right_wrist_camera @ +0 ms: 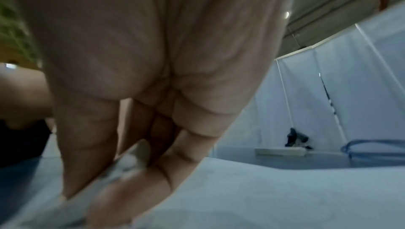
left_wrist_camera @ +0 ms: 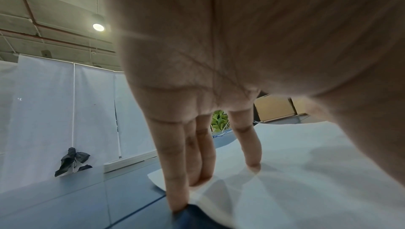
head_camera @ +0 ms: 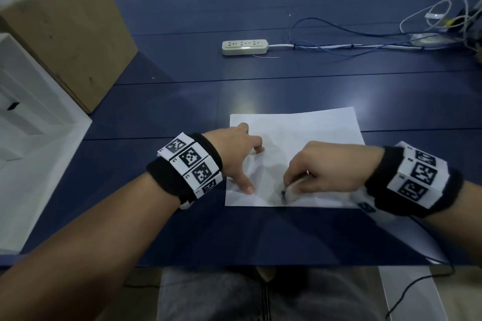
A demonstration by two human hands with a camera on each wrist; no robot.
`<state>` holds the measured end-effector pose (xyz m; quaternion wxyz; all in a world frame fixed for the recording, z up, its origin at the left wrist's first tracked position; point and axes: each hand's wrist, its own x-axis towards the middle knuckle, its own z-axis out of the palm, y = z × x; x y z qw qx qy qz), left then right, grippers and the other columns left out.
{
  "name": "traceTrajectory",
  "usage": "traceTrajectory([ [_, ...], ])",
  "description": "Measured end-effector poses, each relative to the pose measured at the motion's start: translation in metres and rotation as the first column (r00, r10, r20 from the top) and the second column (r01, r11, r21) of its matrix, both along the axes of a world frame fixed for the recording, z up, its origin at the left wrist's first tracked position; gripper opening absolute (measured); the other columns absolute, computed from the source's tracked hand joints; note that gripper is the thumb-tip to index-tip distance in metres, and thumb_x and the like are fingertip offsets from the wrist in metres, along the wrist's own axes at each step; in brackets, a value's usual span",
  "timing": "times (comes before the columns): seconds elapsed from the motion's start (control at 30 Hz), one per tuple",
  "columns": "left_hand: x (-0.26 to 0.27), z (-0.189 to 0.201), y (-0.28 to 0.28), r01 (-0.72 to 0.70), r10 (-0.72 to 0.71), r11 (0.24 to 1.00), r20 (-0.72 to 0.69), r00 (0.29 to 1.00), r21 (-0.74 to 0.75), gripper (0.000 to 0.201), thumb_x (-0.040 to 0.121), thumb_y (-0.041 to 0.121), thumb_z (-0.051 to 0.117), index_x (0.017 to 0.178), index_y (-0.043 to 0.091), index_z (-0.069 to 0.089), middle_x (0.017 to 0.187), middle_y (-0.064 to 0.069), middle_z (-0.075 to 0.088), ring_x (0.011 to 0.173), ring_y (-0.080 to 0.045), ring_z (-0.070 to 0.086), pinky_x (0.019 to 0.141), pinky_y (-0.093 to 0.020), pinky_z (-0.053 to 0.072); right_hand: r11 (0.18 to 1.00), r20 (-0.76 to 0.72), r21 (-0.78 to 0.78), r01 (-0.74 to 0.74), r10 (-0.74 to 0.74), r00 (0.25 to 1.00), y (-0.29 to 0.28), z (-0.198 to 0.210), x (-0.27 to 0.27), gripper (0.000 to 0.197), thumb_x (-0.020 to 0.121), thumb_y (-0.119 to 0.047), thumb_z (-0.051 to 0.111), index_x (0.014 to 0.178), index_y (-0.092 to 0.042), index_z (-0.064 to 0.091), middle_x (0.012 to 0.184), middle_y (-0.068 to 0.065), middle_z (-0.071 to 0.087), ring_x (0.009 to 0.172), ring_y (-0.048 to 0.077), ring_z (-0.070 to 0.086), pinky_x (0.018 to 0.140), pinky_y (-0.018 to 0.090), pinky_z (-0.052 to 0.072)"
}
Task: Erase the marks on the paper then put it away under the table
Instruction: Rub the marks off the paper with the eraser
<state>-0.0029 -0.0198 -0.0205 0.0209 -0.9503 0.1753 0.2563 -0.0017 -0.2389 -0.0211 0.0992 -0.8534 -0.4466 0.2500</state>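
Erasing stage under way; paper not yet put away.

The paper [head_camera: 307, 133] lies flat on the blue desk [head_camera: 182, 101] near its front edge, directly before the person. The left hand [head_camera: 234, 148] has its fingers [left_wrist_camera: 175, 172] spread and straight, tips pressing the sheet's left part to steady it; it grips nothing. The right hand [head_camera: 320, 169] is curled and pinches a small whitish eraser [head_camera: 287, 191], with its darkened tip against the sheet close to the near edge. A grey smudged patch shows around the eraser; whether distinct marks remain cannot be told at this resolution. Judgement: the erasing is in progress and unfinished, and the stowing under the desk has not begun. A power strip [head_camera: 245, 47], cables [head_camera: 365, 41] and a cardboard box [head_camera: 67, 34] stand well apart from the work.
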Motion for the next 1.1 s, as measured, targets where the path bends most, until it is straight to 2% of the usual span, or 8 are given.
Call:
traceTrajectory([
  [0.13,-0.001,0.001,-0.001,0.004,-0.004,1.0,0.008,1.0,-0.002,0.094,0.058,0.061,0.085,0.139,0.035,0.042,0.124,0.002,0.038,0.097,-0.018,0.052,0.081,-0.035,0.051,0.979,0.227,0.04,0.199,-0.203,0.953,-0.002,-0.001,0.039,0.026,0.093,-0.045,0.062,0.094,-0.023,0.076,0.08,-0.01,0.072,0.075,0.012,0.063,0.072,0.026,0.048],
  [0.2,-0.001,0.001,0.001,0.0,0.0,1.0,0.01,1.0,-0.007,0.094,0.059,0.06,0.085,0.138,0.035,0.042,0.124,0.002,0.038,0.098,-0.019,0.052,0.081,-0.035,0.051,0.98,0.273,0.047,0.195,-0.2,0.941,-0.004,-0.004,0.038,0.025,0.095,-0.042,0.06,0.092,-0.022,0.074,0.079,-0.007,0.071,0.077,0.017,0.064,0.072,0.029,0.049],
  [0.4,0.0,0.0,0.001,0.009,-0.008,1.0,0.007,1.0,-0.015,0.094,0.058,0.06,0.085,0.138,0.036,0.042,0.125,0.003,0.038,0.094,-0.016,0.05,0.081,-0.034,0.051,0.999,0.051,-0.009,0.045,-0.045,0.998,-0.003,-0.002,0.002,0.041,0.085,-0.057,0.051,0.097,-0.024,0.073,0.084,-0.005,0.073,0.075,0.012,0.061,0.072,0.026,0.05],
  [0.6,-0.001,0.001,0.0,0.004,-0.004,1.0,0.008,1.0,0.001,0.095,0.058,0.06,0.085,0.139,0.035,0.042,0.125,0.002,0.038,0.099,-0.02,0.055,0.083,-0.035,0.052,0.981,0.28,0.026,0.19,-0.19,0.941,-0.007,-0.006,0.031,0.028,0.095,-0.042,0.055,0.089,-0.021,0.073,0.079,-0.005,0.071,0.072,0.014,0.057,0.074,0.033,0.052],
  [0.77,-0.002,0.0,0.001,-0.003,0.004,1.0,0.007,1.0,-0.012,0.095,0.057,0.06,0.085,0.138,0.036,0.042,0.125,0.002,0.038,0.099,-0.018,0.053,0.084,-0.037,0.052,1.0,0.016,0.012,0.004,-0.005,1.0,-0.001,-0.008,-0.007,0.021,0.093,-0.035,0.056,0.103,-0.027,0.072,0.092,-0.01,0.073,0.078,0.01,0.063,0.075,0.023,0.05],
  [0.93,-0.002,0.001,0.0,0.0,0.0,1.0,0.005,1.0,-0.015,0.094,0.059,0.059,0.085,0.139,0.035,0.042,0.126,0.002,0.038,0.102,-0.019,0.053,0.079,-0.032,0.048,0.977,0.215,0.016,0.214,-0.213,0.953,-0.006,-0.003,0.034,0.028,0.094,-0.045,0.057,0.09,-0.023,0.072,0.077,-0.01,0.07,0.073,0.014,0.059,0.073,0.031,0.052],
  [1.03,-0.001,0.0,0.001,-0.004,0.004,1.0,0.005,1.0,-0.018,0.094,0.059,0.059,0.085,0.139,0.035,0.041,0.127,0.002,0.038,0.102,-0.019,0.053,0.081,-0.034,0.05,0.992,0.216,0.018,0.122,-0.123,0.969,-0.008,-0.005,0.022,0.021,0.095,-0.037,0.057,0.09,-0.022,0.071,0.074,-0.013,0.063,0.069,0.012,0.055,0.069,0.025,0.045],
  [1.1,-0.001,-0.001,0.002,-0.003,0.003,1.0,0.004,1.0,-0.024,0.095,0.058,0.06,0.085,0.139,0.035,0.041,0.126,0.002,0.038,0.1,-0.018,0.051,0.082,-0.034,0.05,1.0,0.086,-0.001,0.019,-0.019,0.996,-0.005,-0.006,0.001,0.017,0.093,-0.033,0.06,0.1,-0.025,0.072,0.086,-0.012,0.069,0.075,0.009,0.059,0.072,0.02,0.046],
])
